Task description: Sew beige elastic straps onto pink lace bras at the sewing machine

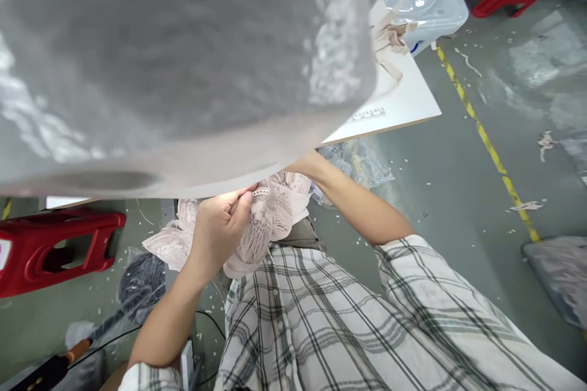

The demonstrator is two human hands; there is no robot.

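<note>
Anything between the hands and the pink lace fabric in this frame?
Nothing for the left hand: it already grips the pink lace fabric. The right hand is hidden: its forearm runs up behind the large blurred grey mass that covers the top of the view, so its contact cannot be told.

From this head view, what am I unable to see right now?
- Right hand: hidden in the head view; the forearm runs under the blurred grey bag.
- Table: mostly covered by that bag.
- Lace garment: upper part behind the bag; the left hand covers its middle.
- Label on the table: too small to read.
</note>
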